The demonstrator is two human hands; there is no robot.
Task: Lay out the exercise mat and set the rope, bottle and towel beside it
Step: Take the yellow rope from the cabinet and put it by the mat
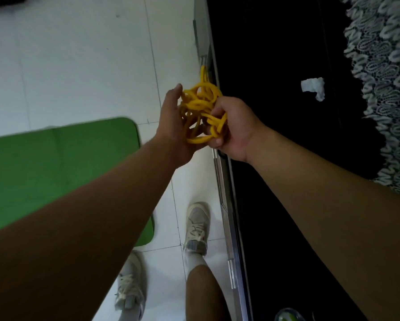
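Observation:
A tangled yellow rope (200, 105) is bunched in the air between both my hands, above the edge of a black table. My left hand (171, 126) cups the bundle from the left with fingers spread along it. My right hand (232, 128) pinches loops of it from the right. The green exercise mat (55, 167) lies flat on the white tiled floor at the left. A bottle (289, 315) with a green part shows partly at the bottom edge. No towel is clearly identifiable.
The black table (287, 158) with a metal edge fills the right side. A crumpled white tissue (313, 88) lies on it, and a lace cloth (389, 89) covers its far right. My feet in pale sneakers (196, 228) stand on the tiles beside the mat.

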